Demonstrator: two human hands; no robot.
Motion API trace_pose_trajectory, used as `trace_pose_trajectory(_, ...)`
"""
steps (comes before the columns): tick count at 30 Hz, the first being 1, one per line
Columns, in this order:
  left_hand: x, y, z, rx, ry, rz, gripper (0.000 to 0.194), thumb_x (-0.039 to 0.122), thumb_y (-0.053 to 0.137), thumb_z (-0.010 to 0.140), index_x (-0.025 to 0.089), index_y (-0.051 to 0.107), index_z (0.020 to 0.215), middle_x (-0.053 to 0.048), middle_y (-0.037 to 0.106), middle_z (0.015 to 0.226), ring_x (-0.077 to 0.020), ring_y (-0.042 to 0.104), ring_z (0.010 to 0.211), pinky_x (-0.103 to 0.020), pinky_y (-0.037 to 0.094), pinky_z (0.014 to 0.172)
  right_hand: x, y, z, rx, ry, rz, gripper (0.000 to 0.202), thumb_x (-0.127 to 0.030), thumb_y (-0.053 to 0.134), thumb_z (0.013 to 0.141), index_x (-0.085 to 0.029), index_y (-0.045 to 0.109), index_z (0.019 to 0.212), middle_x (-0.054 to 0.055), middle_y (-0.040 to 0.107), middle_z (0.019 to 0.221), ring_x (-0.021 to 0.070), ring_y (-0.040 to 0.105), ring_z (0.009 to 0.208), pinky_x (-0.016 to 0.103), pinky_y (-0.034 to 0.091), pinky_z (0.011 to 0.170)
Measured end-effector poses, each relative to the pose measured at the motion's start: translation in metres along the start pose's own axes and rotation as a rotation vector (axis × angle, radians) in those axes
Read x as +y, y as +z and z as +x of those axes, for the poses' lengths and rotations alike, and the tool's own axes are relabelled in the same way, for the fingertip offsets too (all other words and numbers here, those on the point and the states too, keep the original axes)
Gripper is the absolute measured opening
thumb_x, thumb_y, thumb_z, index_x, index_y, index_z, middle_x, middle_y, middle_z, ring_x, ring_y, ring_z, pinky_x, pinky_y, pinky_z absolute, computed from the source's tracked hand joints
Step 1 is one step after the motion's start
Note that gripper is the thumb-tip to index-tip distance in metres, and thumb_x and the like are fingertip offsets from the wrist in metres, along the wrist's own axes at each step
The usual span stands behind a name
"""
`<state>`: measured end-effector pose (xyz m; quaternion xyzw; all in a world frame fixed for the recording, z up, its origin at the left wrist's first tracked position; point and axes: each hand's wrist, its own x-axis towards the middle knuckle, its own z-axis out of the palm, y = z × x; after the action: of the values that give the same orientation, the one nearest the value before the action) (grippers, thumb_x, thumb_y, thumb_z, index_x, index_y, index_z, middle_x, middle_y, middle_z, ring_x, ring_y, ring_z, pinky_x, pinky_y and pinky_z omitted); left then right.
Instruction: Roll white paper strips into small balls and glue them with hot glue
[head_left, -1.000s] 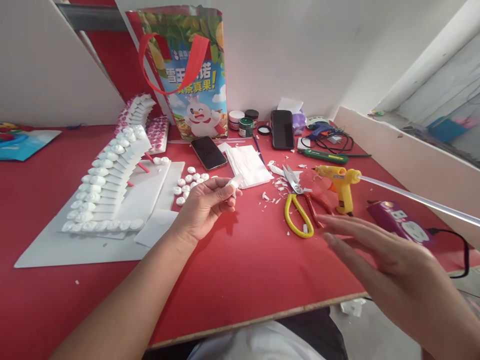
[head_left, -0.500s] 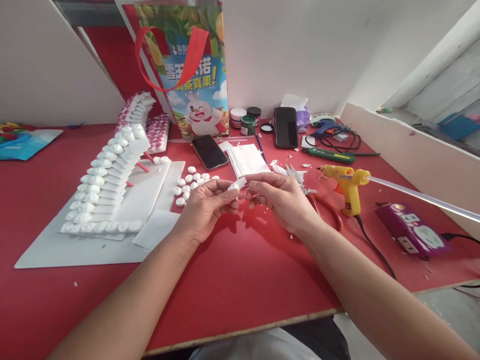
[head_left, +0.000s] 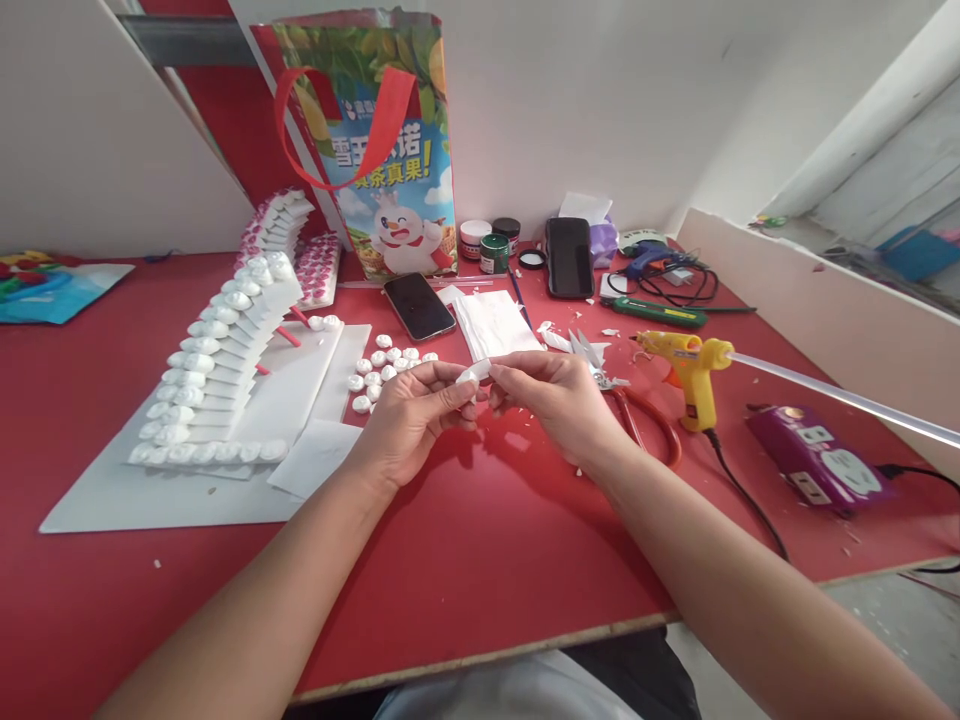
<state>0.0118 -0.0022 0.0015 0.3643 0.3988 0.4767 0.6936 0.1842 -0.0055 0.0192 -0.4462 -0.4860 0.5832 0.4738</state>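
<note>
Above the middle of the red table, my left hand (head_left: 416, 412) is closed, pinching a small white paper strip (head_left: 475, 372) between thumb and fingers. My right hand (head_left: 553, 395) meets it from the other side, its thumb and forefinger closed on the strip's free end. Just beyond my left hand lie several small white rolled rosettes (head_left: 384, 374). A stack of white paper (head_left: 499, 325) sits behind both hands. To the right of my right hand are scissors (head_left: 637, 420) with red handles, their blades partly open among white scraps.
At left, a curved stepped white model (head_left: 232, 360) edged with rosettes stands on a white board (head_left: 90, 505). A yellow glue gun (head_left: 697, 375) and purple box (head_left: 817, 460) occupy the right. Behind are a phone (head_left: 420, 306), paint jars (head_left: 493, 253) and a printed bag (head_left: 397, 150).
My right fingers have moved slightly left along the strip, closer to my left hand, so less of its end shows. The view has shifted a little.
</note>
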Motion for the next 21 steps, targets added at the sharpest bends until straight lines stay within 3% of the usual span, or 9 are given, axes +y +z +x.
trace_pose_trajectory(9,-0.0015,0.0001,0.0003,-0.025,-0.004,-0.017,0.029,0.028,0.092,0.064,0.014,0.071,0.078,0.000,0.068,0.063,-0.0094,0.061,0.056,-0.020,0.052,0.055,-0.0024,0.0019,-0.0011,0.018,-0.084,-0.076,0.013,-0.025,0.070,0.079,-0.014,0.076,0.077,-0.001,0.065,0.061,0.0099,0.058,0.058,0.026,0.052,0.063)
trace_pose_trajectory(16,-0.0009,-0.0001,0.0001,-0.029,-0.003,0.006,0.029,0.029,0.093,0.064,0.014,0.071,0.076,0.000,0.067,0.062,-0.0099,0.061,0.056,-0.021,0.052,0.055,-0.0009,0.0013,-0.0023,0.022,-0.216,-0.244,0.012,-0.018,0.065,0.078,-0.016,0.076,0.076,0.003,0.071,0.081,0.0095,0.061,0.061,0.026,0.053,0.062)
trace_pose_trajectory(21,-0.0020,-0.0010,0.0008,-0.030,-0.011,0.011,0.030,0.031,0.093,0.063,0.014,0.072,0.076,0.000,0.067,0.060,-0.0099,0.061,0.054,-0.021,0.051,0.054,0.0026,0.0007,-0.0023,0.010,-0.306,-0.337,0.016,-0.016,0.063,0.080,-0.017,0.078,0.079,0.004,0.070,0.083,0.0121,0.063,0.069,0.027,0.053,0.064)
